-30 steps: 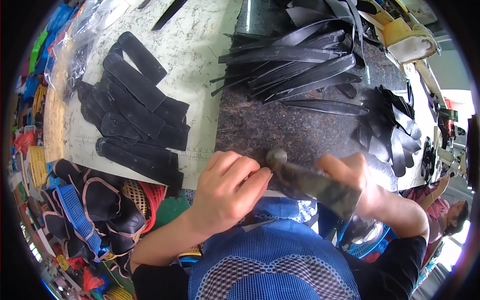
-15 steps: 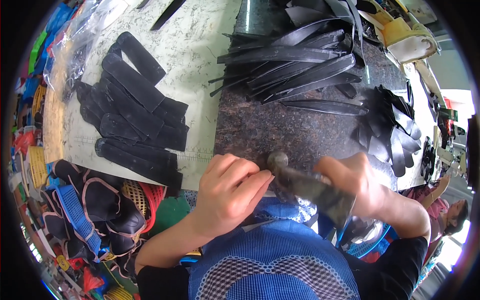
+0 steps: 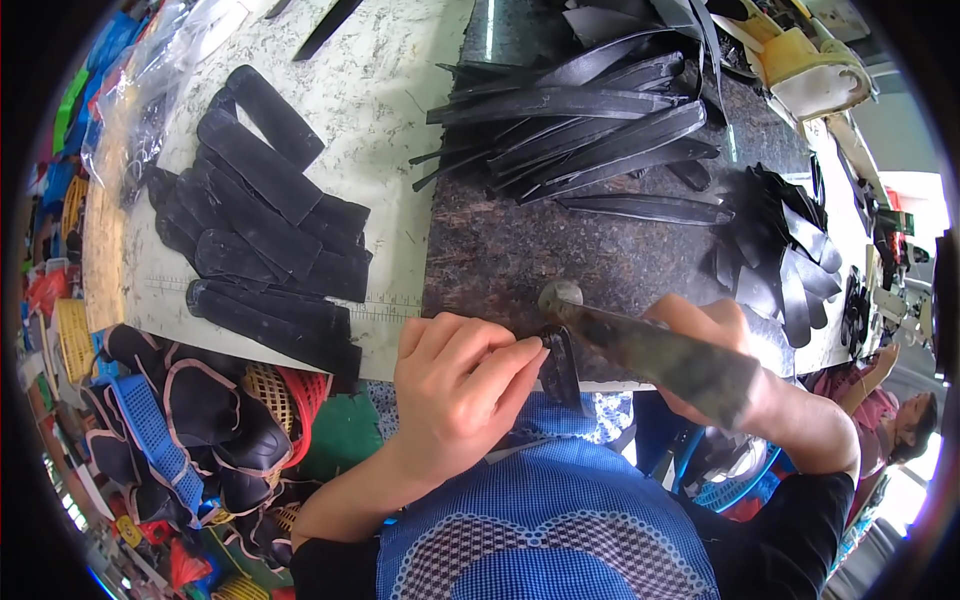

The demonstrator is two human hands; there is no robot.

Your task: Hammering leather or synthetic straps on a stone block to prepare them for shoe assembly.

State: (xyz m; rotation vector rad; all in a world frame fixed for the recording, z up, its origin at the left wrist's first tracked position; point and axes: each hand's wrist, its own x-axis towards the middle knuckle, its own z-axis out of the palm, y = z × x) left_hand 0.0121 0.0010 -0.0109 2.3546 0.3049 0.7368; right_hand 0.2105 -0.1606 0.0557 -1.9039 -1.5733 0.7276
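Observation:
Fingers bent and pinched together, my left hand holds a narrow black leather-like strip at the near edge of the dark stone slab. Part of the strip hangs over that edge. My right hand is closed round a hammer, just right of the strip. The hammer is blurred; its round face is over the slab, close to my left fingertips, and its wide end reaches back across my right wrist. Its handle is mostly hidden by the hammer head and hand.
Long black folded strips lie piled at the slab's far side. Flat round-ended black pieces overlap on the white board at left, and more black pieces sit at right. Baskets stand below left. Another person is at far right.
The hammer has swung a little to the right and away from the strip, which now shows more. My left hand keeps its pinch at nearly the same place.

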